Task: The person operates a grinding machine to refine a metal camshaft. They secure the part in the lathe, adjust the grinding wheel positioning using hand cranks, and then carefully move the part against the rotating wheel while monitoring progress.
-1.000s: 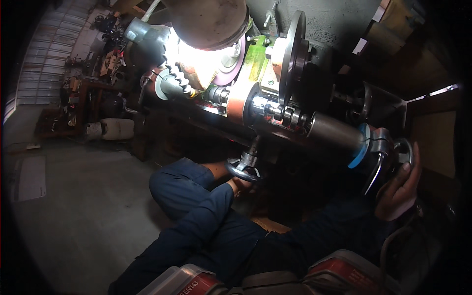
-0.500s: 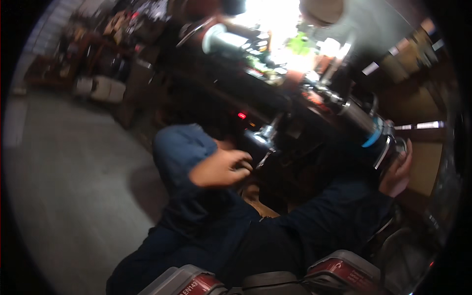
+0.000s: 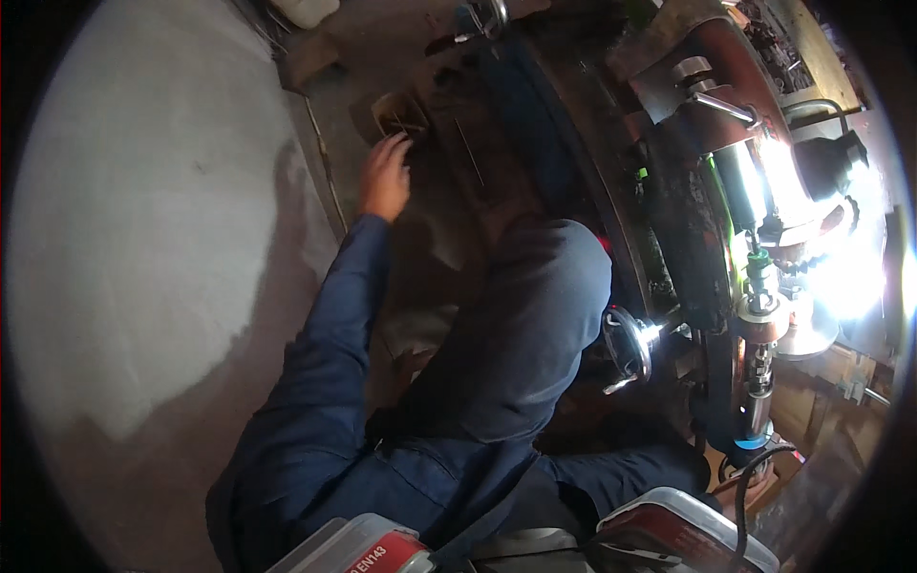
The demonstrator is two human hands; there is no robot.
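Note:
My left hand [image 3: 385, 181] is stretched forward at upper centre, open, its loosely bent fingertips at a small brown container [image 3: 377, 113] with thin rods in it. My right hand [image 3: 750, 489] is at the far lower right, partly hidden behind a dark hose, closed on the end handwheel [image 3: 728, 470] of a brightly lit machine [image 3: 707, 191], whose grip is only partly visible. Along the machine run a metal spindle assembly [image 3: 759, 372] and a blue ring [image 3: 753, 441]. A second chrome handwheel [image 3: 626, 346] sticks out beside my bent knee.
A pale grey concrete floor [image 3: 143, 248] spreads on the left, with a thin edge strip [image 3: 325, 172] beside the machine base. A white bulky object [image 3: 304, 10] lies at the top, near another chrome handle [image 3: 492, 17]. A black lamp head [image 3: 831, 162] is at upper right.
The view has swung left, so the machine now stands on the right. My left hand has moved from beside the lower handwheel out to the small container. My right hand stays at the end handwheel.

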